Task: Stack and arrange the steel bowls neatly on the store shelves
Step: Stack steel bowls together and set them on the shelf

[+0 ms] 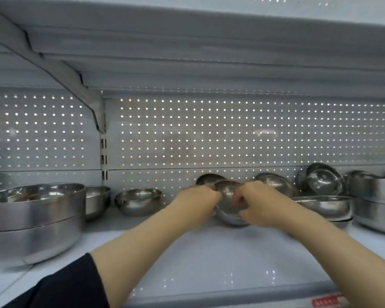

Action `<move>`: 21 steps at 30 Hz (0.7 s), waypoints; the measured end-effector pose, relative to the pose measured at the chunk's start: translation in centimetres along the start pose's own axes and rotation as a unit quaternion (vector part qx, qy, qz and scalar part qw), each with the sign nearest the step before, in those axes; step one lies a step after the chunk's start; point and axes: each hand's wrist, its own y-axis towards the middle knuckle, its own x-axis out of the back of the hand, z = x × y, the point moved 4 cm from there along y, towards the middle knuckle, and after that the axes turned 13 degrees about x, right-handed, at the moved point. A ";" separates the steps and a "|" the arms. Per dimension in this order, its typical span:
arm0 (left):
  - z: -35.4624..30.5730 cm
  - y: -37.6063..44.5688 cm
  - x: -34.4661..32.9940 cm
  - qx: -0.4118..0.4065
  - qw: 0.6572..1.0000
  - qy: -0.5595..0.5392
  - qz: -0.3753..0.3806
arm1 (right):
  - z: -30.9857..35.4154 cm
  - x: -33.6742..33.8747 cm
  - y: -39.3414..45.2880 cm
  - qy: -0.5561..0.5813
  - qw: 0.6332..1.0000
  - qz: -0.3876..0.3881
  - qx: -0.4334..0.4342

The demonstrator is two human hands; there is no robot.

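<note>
Both hands gripping round, shiny steel bowl

We see shiny steel bowls along the white shelf. A small bowl sits tilted mid-shelf, its hollow facing us, another small bowl just behind it. At left stand two large nested bowls, a medium bowl and a low bowl. At right, bowls lean on edge above a shallow stack, beside big nested bowls.
</note>
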 end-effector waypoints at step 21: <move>4.3 -6.6 4.6 0.110 0.993 0.046 0.014 | 3.7 -0.8 0.8 0.109 0.966 -0.082 0.220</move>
